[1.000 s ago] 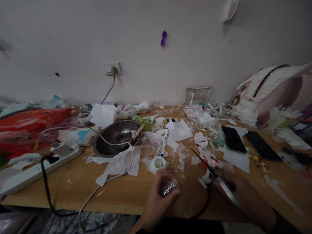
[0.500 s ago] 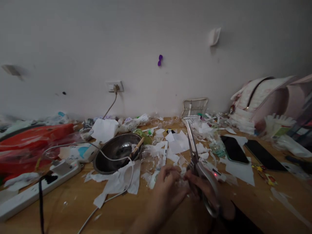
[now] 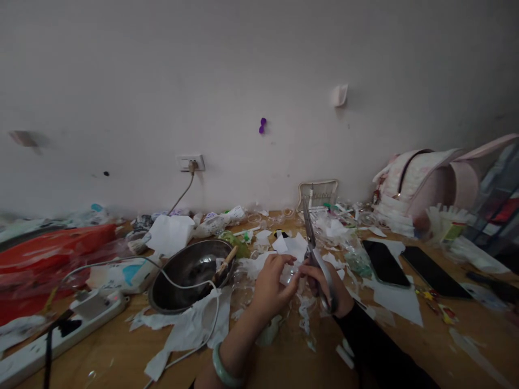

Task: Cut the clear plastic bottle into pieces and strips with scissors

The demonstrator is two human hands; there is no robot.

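Note:
My right hand (image 3: 326,283) is wrapped round the handles of a pair of metal scissors (image 3: 311,232). The long blades point up and away, and look closed together. My left hand (image 3: 270,286), with a pale green bangle at its wrist, is close beside it. Its index finger and thumb curve round a piece of clear plastic (image 3: 287,274), and the thumb tip comes up to the right fingers. The plastic's outline is hard to make out. Below the hands hangs or lies a crumpled whitish strip (image 3: 306,316); I cannot tell which.
A dark metal bowl (image 3: 178,275) with a wooden-handled tool stands left of my hands, a white cable crossing it. A power strip (image 3: 87,319) and red plastic bag (image 3: 60,251) lie farther left. Paper scraps surround everything. Two phones (image 3: 385,263) and a backpack (image 3: 425,186) are at right.
The view has tilted up. Both hands have risen over the table, and the scissors stand steeper. My left fingers have uncurled somewhat, with the thumb stretched toward the right hand.

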